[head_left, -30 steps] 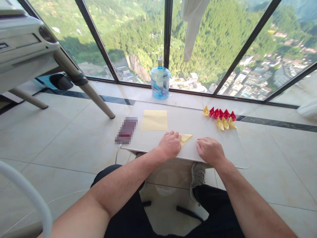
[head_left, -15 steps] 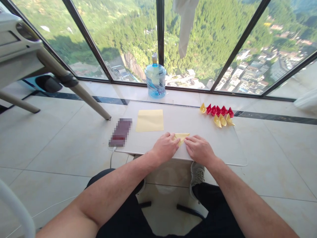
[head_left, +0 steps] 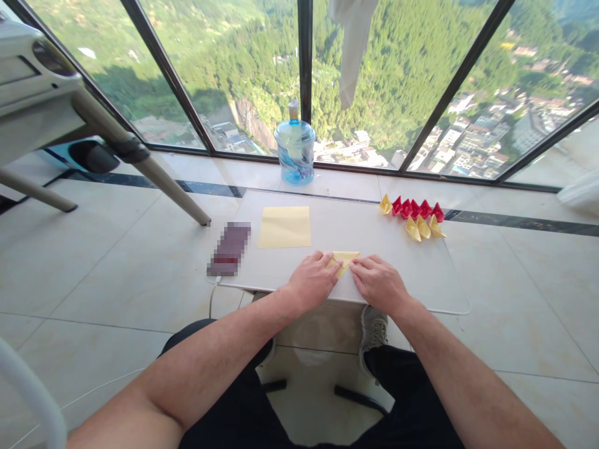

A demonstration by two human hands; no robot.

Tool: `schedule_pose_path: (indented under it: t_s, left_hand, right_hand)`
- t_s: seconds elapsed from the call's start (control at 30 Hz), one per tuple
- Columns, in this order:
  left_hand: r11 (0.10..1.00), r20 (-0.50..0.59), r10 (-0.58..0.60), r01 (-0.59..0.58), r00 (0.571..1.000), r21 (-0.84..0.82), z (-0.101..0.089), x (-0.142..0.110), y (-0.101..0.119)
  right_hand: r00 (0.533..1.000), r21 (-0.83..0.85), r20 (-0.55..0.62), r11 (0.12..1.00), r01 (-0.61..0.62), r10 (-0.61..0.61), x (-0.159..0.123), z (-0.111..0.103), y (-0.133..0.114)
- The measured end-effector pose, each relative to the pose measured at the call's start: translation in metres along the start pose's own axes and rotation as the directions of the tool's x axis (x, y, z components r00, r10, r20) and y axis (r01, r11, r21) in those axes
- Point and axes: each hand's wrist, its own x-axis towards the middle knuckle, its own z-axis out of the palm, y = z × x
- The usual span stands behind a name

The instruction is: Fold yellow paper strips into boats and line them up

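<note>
A small folded yellow paper [head_left: 345, 258] lies on the white low table [head_left: 388, 262] near its front edge. My left hand [head_left: 314, 280] rests on the paper's left part, fingers curled and pressing it down. My right hand [head_left: 378, 282] touches its right edge with bent fingertips. Most of the paper is hidden under both hands. A flat yellow sheet [head_left: 284, 227] lies further back on the left.
A row of red and yellow folded paper boats [head_left: 416, 216] sits at the table's back right. A blurred phone [head_left: 229, 249] lies at the left edge with a cable. A blue water jug [head_left: 294, 151] stands by the window. A treadmill frame [head_left: 103, 125] is on the left.
My right hand has moved left from the bare table onto the folded paper's right edge. The left hand stays on the paper.
</note>
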Motion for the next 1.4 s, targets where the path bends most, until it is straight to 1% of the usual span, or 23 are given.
schedule_pose_path:
  t_s: [0.33, 0.53, 0.63, 0.87, 1.0, 1.17, 1.27, 1.4]
  left_hand:
    - [1.000, 0.019, 0.017, -0.017, 1.000, 0.013, -0.001, 0.001, 0.000]
    - [1.000, 0.026, 0.001, -0.001, 1.000, 0.009, -0.002, 0.000, 0.001]
    - [0.999, 0.020, -0.037, 0.037, 0.999, -0.016, -0.004, 0.001, 0.002]
    - [0.995, 0.036, -0.086, 0.088, 0.996, -0.048, -0.005, 0.002, 0.003]
    - [0.996, 0.037, -0.083, 0.085, 0.996, -0.043, -0.006, 0.001, 0.004]
    - [0.997, 0.036, -0.074, 0.075, 0.997, -0.030, -0.007, 0.002, 0.003]
    - [0.997, 0.026, -0.069, 0.069, 0.997, -0.028, -0.005, 0.002, 0.003]
    - [0.995, 0.019, -0.100, 0.101, 0.995, -0.027, -0.004, 0.001, 0.004]
  right_hand:
    - [1.000, 0.003, -0.014, 1.000, 0.001, 0.000, 0.001, -0.001, -0.001]
    - [1.000, 0.002, -0.005, 1.000, 0.001, -0.001, 0.001, -0.002, 0.001]
    - [1.000, 0.011, 0.003, 1.000, -0.005, 0.005, 0.001, -0.002, 0.000]
    - [0.999, 0.046, -0.040, 0.999, -0.029, 0.030, 0.003, 0.008, -0.017]
    - [0.996, -0.001, -0.015, 0.996, -0.093, 0.093, 0.006, 0.014, -0.024]
    - [0.990, -0.064, -0.004, 0.988, -0.141, 0.141, 0.008, 0.016, -0.024]
    - [0.980, -0.093, -0.012, 0.976, -0.197, 0.196, 0.012, 0.016, -0.020]
    - [0.965, -0.117, -0.033, 0.958, -0.262, 0.260, 0.017, 0.015, -0.005]
